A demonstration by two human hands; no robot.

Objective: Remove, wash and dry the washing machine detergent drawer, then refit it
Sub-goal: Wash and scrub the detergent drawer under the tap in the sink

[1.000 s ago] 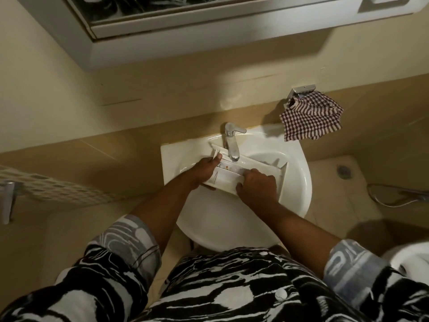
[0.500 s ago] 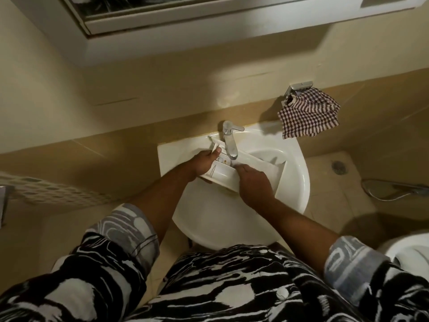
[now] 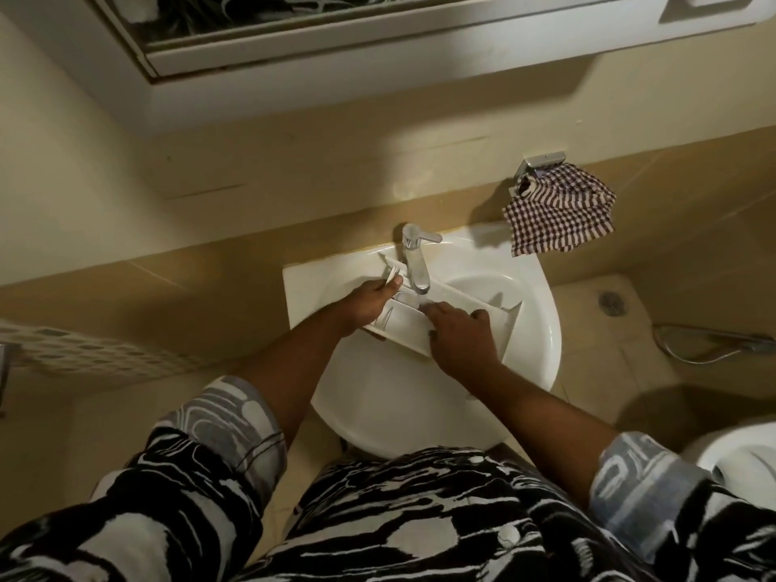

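Note:
The white detergent drawer (image 3: 474, 302) lies slantwise across the white basin (image 3: 537, 342), under the chrome tap (image 3: 415, 262). My left hand (image 3: 365, 302) grips the drawer's left end, thumb on top near the tap spout. My right hand (image 3: 460, 336) lies over the drawer's near side, fingers reaching into a compartment. Whether water runs from the tap is too unclear to tell. The drawer's front panel points right.
A checked cloth (image 3: 558, 214) hangs from a chrome holder (image 3: 539, 163) on the wall to the right of the basin. A mirror cabinet (image 3: 378, 31) hangs overhead. A floor drain (image 3: 609, 302), a hose (image 3: 709, 344) and a toilet rim (image 3: 739, 455) are at the right.
The drawer has shifted a little further under the tap. My right hand has slid from the drawer's near edge up over its middle compartment.

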